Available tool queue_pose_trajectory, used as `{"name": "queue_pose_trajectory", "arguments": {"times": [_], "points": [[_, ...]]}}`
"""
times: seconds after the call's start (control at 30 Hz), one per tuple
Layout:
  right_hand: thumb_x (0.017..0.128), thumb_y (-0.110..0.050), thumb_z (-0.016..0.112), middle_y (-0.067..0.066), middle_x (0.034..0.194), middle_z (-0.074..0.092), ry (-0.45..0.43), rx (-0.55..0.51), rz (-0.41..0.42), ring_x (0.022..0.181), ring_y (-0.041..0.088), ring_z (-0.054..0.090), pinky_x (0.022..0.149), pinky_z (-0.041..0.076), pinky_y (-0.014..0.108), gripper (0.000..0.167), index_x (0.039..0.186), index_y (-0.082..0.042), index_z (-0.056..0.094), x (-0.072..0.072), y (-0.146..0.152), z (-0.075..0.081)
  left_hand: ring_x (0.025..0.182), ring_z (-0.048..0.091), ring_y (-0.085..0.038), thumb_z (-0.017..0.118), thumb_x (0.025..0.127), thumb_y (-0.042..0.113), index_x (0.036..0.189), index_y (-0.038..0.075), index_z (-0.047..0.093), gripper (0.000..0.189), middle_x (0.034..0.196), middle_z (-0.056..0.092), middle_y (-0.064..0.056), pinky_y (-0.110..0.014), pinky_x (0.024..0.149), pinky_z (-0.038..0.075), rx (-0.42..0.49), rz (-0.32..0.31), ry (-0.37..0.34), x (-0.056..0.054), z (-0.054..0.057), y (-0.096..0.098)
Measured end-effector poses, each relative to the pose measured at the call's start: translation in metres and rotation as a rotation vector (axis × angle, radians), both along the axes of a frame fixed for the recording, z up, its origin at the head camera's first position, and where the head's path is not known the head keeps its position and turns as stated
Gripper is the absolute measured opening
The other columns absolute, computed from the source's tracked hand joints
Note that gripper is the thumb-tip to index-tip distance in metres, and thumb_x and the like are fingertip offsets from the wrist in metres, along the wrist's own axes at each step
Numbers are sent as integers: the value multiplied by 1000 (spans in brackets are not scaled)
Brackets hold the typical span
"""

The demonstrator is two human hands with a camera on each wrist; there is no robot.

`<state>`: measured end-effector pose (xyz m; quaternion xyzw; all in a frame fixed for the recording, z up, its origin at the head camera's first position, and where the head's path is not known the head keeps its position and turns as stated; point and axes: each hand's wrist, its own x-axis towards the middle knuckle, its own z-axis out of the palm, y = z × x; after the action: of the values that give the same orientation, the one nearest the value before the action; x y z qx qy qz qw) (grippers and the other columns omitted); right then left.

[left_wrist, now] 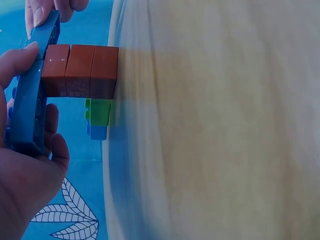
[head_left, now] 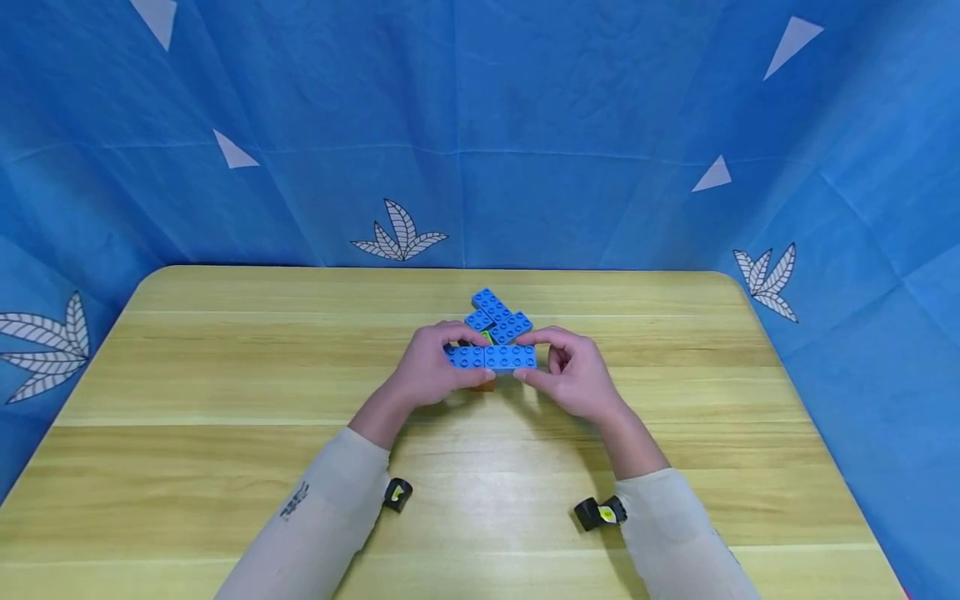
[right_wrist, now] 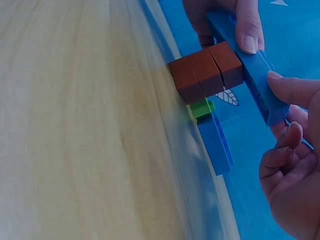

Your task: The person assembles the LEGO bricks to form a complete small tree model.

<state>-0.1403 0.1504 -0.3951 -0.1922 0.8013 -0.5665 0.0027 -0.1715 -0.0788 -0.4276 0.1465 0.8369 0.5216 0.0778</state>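
Observation:
Two long blue bricks lie end to end on top of a stack of brown bricks (left_wrist: 80,72), which stands on the table. My left hand (head_left: 431,367) grips the left blue brick (left_wrist: 27,107) between thumb and fingers, the thumb along its near side. With thumb and forefinger, my right hand (head_left: 573,375) pinches the right blue brick (head_left: 512,357) by its near and far sides. Its other fingers are curled beside the brick, as the right wrist view shows. Behind the stack sits a green brick (right_wrist: 201,108), partly hidden in the head view.
Beyond the stack, several blue bricks (head_left: 512,328) lie at angles to one another, close to the green one. A wooden table (head_left: 225,467) spreads around them. Blue cloth (head_left: 570,125) with white leaf prints hangs behind and at both sides.

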Motion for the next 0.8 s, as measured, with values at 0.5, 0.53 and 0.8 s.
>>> {"name": "queue_pose_trajectory", "arguments": {"times": [0.5,0.53,0.8], "points": [[83,5,78,13,53,37,-63,7,-8,43,15,31,41,25,26,31,113,-1,71,-12,8,-28,109,56,-21,89,77,21,103,19,76,29,114,66,0,-42,96,45,-61,-22,26,-2,7,4],[83,4,78,12,53,37,-63,3,-7,43,16,31,41,25,26,32,114,-2,72,-14,9,-34,109,56,-22,89,77,20,103,19,76,29,114,66,0,-42,96,45,-60,-19,20,-2,7,4],[85,-2,80,9,53,37,-76,-66,34,42,19,32,38,26,28,29,111,-10,71,-17,10,-46,109,55,-22,90,76,20,101,21,74,29,114,66,2,-43,96,44,-55,-7,-1,0,5,4]]}}
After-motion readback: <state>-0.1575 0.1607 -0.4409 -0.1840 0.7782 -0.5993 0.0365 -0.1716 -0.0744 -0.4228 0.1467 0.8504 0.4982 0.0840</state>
